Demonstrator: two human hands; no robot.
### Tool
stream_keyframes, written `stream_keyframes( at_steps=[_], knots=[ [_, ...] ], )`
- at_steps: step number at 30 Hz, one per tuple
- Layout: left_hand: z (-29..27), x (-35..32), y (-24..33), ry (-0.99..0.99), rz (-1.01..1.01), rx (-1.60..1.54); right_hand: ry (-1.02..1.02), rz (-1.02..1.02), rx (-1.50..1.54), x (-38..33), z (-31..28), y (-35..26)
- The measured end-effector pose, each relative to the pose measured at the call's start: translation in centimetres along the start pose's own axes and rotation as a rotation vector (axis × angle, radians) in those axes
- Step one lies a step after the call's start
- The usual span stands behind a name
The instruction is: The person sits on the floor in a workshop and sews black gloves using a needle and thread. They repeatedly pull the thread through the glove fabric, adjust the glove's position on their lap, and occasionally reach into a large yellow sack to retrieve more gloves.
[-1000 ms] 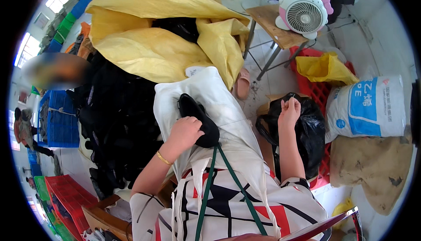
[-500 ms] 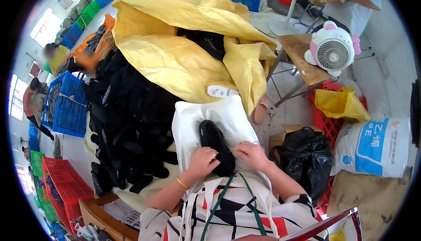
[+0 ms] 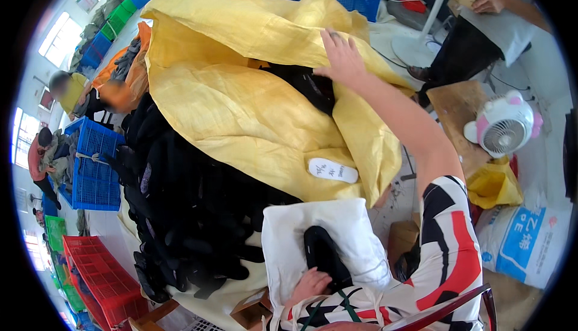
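— From the left, what could go wrong?
— Near the heap of black, soft-looking footwear [image 3: 180,198], our black, rounded shoe [image 3: 325,250] lies on the white cloth [image 3: 286,225] over our lap; if our lap tilts, it could slide off. Rightward, our forearm could drag the floppy yellow woven sack [image 3: 241,117], unsettling the flat white sole-shaped piece [image 3: 333,170] on it.
— And our fingers?
— Our left hand [image 3: 309,284] has them slightly bent, resting on the shoe's near part; we can't tell whether they grip. Our right hand [image 3: 344,61] has them spread above the sack's mouth, visibly empty; contact is unclear.
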State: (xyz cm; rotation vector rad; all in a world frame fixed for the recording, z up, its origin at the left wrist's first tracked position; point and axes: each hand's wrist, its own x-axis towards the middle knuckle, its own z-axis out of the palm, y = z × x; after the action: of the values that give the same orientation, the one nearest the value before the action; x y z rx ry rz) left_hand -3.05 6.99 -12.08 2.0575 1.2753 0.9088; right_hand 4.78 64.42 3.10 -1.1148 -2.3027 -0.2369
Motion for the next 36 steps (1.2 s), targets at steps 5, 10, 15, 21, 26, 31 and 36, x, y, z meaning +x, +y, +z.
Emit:
stream_keyframes(
  at_steps=[5, 10, 15, 21, 26, 31, 36],
  knots=[
    [0.2, -0.2, -0.6, -0.075, -0.083, 0.047, -0.205, 0.081, -0.097, 9.3, 8.0, -0.3],
    [1.7, -1.2, -2.1, -0.051, -0.005, 0.107, -0.295, 0.119, 0.172, 4.6, 11.3, -2.7],
    [0.8, 0.4, -0.9, 0.003, -0.037, 0.054, -0.597, 0.43, 0.417, -4.9, 5.6, -4.8],
    [-0.7, 2.3, 1.3, 0.008, -0.084, 0.019, -0.638, 0.588, 0.512, -18.7, -1.0, -8.5],
    [-0.3, 2.2, 2.5, 0.052, -0.094, 0.08, -0.647, 0.486, 0.447, -25.0, -4.0, -9.1],
    [-0.9, 2.7, 3.7, 0.035, -0.089, 0.116, -0.54, 0.442, 0.407, -25.1, -3.6, -9.3],
    [-1.1, 2.2, 4.3, 0.041, -0.108, 0.134, -0.612, 0.445, 0.352, -24.8, -3.7, -9.6]
  ],
)
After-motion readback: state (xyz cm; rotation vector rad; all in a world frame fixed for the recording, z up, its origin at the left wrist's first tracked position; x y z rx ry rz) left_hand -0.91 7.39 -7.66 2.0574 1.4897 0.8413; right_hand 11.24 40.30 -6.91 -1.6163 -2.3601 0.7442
